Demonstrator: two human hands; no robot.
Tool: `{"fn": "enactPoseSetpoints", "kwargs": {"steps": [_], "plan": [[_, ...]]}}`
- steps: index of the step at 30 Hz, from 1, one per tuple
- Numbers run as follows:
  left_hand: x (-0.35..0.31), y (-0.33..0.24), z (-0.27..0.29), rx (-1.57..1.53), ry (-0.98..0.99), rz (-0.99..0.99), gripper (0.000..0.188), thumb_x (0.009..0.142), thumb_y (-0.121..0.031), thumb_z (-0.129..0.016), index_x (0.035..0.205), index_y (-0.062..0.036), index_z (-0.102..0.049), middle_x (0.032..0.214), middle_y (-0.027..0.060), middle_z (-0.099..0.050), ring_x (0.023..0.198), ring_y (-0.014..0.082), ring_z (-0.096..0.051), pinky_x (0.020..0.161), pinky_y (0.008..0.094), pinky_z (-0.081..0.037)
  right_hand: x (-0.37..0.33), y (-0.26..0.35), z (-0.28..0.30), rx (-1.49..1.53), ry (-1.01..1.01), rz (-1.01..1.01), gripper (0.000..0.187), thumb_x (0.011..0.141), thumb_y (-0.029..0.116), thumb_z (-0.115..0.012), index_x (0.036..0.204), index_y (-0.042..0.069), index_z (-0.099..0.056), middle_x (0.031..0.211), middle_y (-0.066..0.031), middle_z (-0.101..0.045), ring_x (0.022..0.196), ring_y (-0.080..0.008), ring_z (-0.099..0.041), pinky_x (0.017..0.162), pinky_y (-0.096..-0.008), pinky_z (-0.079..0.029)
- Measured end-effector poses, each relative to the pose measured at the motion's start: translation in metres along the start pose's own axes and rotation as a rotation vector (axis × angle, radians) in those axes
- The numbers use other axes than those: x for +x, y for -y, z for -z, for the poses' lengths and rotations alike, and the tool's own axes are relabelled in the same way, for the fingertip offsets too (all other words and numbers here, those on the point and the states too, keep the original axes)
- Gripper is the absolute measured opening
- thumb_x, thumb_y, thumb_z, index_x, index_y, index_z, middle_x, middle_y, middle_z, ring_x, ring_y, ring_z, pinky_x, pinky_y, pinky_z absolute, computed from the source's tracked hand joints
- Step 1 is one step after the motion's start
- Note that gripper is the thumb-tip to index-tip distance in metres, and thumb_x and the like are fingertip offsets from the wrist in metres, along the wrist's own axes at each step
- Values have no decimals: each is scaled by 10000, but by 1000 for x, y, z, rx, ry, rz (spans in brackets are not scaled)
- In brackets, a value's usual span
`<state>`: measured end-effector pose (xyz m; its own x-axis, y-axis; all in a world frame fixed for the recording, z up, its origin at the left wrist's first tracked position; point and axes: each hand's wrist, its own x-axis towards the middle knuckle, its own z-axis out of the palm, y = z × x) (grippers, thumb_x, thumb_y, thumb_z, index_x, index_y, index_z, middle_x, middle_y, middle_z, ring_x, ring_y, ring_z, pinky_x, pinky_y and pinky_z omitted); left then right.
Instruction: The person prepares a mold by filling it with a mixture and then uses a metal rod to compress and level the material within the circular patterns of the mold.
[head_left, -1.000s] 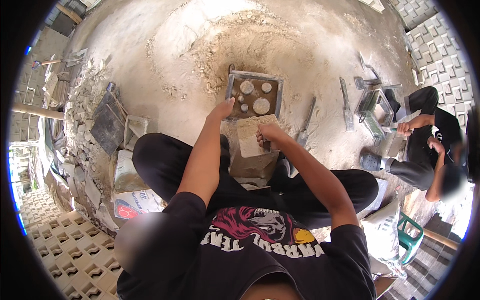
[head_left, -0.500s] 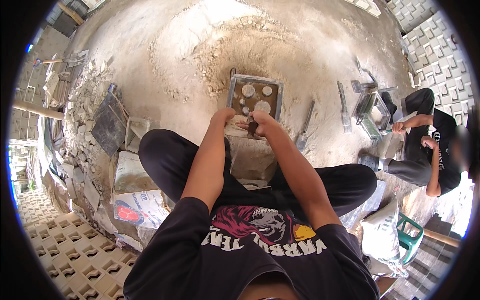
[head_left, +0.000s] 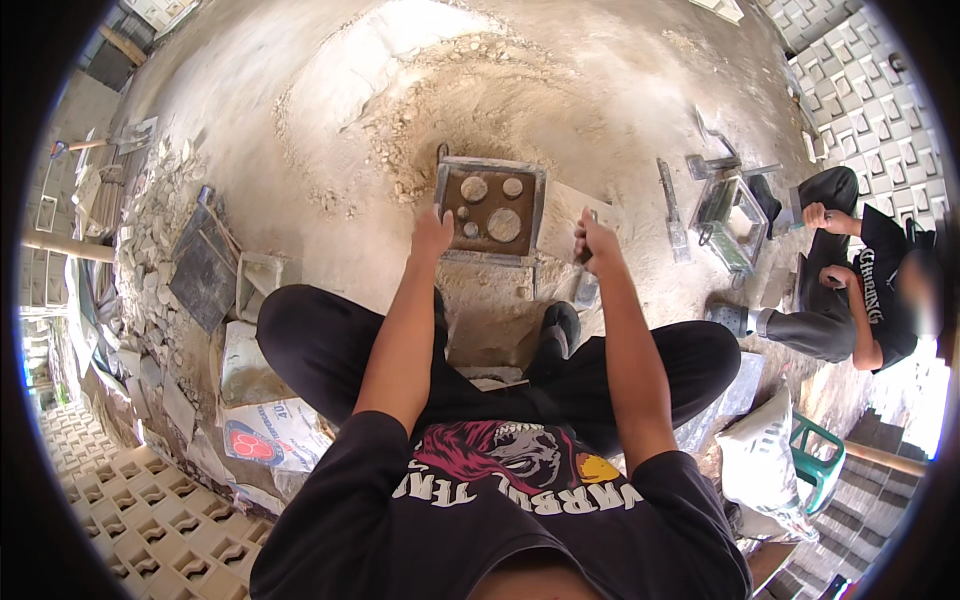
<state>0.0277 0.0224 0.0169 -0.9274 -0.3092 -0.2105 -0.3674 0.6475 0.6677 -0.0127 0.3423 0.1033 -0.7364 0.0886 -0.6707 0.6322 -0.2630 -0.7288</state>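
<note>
In front of me a square grey mould frame (head_left: 541,205) lies on the dusty ground. Its brown inside carries several pale round discs of different sizes, one of them a large disc (head_left: 503,225). My left hand (head_left: 432,237) is at the frame's left edge, its thumb towards the inside; blur hides how its fingers are set. To the right of the frame, my right hand (head_left: 599,245) is closed round a small dark tool (head_left: 585,254), whose kind I cannot make out. A pale flat sheet or board (head_left: 570,203) shows between that hand and the frame.
At the right a seated co-worker (head_left: 865,275) handles a second metal frame (head_left: 733,218), with a long bar (head_left: 672,210) beside it. Rubble (head_left: 150,240) and a dark slab (head_left: 207,268) lie left. A filled sack (head_left: 765,465) and a green plastic chair (head_left: 818,465) are at lower right.
My hands have parted from the frame's near edge: the left to its left side, the right out past its right side with the dark tool. The discs now show fully.
</note>
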Motion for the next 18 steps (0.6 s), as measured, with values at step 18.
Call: {"fn": "enactPoseSetpoints", "kwargs": {"steps": [18], "plan": [[12,-49,-91,340,-99,-401,669,963,-384,-443,1497,-38,-237,1578,165,-195,1469,307,-161,1170,555,-69,161,-91,31,-700,-295,637,246,891,187,-630,1019,-22,-653,811,-111,-657,739,-194,-616,690,-325,-485]]}}
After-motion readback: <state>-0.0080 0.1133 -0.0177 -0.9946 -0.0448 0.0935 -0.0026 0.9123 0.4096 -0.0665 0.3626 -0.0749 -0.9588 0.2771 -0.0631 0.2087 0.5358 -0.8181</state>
